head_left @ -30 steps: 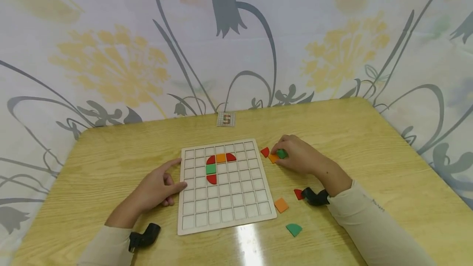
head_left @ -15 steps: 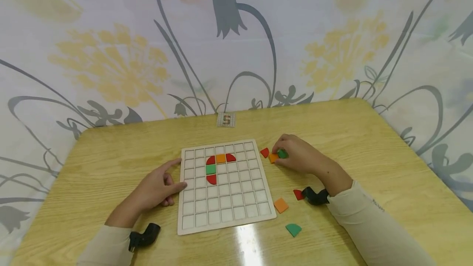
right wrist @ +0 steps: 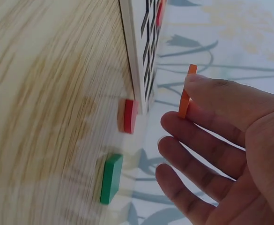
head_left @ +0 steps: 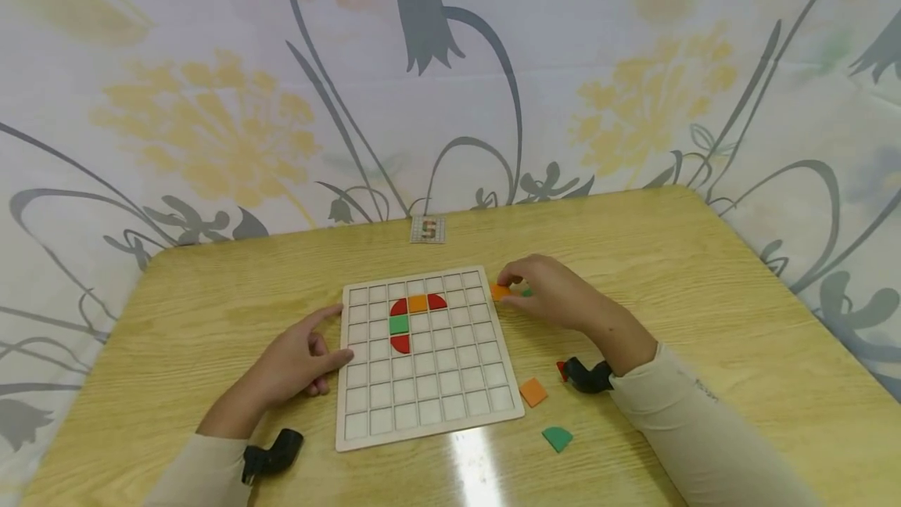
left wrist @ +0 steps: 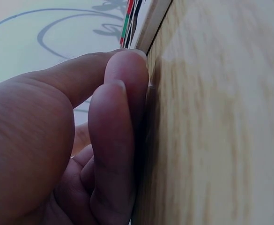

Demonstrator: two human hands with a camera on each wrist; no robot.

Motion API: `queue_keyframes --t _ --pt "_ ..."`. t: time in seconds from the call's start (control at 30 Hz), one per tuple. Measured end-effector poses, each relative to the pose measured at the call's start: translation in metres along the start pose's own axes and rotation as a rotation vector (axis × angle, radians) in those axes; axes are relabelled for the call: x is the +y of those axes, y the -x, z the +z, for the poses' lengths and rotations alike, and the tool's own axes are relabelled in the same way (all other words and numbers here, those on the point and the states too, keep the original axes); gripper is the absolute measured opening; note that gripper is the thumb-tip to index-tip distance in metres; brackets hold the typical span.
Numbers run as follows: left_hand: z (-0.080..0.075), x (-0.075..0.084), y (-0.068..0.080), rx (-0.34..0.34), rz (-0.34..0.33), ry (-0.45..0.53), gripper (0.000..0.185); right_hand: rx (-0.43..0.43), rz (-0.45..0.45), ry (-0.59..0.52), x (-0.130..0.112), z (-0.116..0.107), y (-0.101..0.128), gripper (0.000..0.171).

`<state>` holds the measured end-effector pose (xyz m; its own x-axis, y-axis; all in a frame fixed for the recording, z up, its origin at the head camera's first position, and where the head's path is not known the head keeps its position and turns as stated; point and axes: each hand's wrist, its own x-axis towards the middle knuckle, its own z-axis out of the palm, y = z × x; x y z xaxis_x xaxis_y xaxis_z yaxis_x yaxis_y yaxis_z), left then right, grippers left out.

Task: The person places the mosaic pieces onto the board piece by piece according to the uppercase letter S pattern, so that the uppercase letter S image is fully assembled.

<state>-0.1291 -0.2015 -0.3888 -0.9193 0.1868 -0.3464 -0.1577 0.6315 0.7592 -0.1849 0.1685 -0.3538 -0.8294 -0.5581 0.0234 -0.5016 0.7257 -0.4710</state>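
A pale wooden table (head_left: 704,272) carries a white gridded wooden board (head_left: 429,358), with bare tabletop open toward three o'clock. The left hand (head_left: 296,362) lies with relaxed fingers against the board's nine o'clock edge. The right hand (head_left: 556,296), off the board's one o'clock corner, pinches a thin orange square tile (right wrist: 185,96) between thumb and forefinger, lifted above a green tile (right wrist: 110,178) and a red tile (right wrist: 129,116).
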Motion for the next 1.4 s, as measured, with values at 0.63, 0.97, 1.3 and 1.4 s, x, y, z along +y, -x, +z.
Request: queue_keyframes --t 0.63,0.97,1.3,1.4 --pt "0.000 -0.002 -0.002 -0.002 0.019 0.007 0.080 -0.078 -0.025 0.028 -0.038 0.020 -0.024 0.017" --pt "-0.001 -0.001 0.001 -0.003 0.020 0.004 0.080 -0.062 -0.069 0.056 -0.057 0.028 -0.031 0.021" --pt "-0.001 -0.004 0.000 -0.008 0.009 0.013 0.080 -0.040 -0.073 0.092 -0.075 0.038 -0.030 0.023" --pt "0.000 -0.003 -0.001 -0.004 0.013 0.009 0.079 -0.054 -0.063 0.107 -0.077 0.042 -0.029 0.023"
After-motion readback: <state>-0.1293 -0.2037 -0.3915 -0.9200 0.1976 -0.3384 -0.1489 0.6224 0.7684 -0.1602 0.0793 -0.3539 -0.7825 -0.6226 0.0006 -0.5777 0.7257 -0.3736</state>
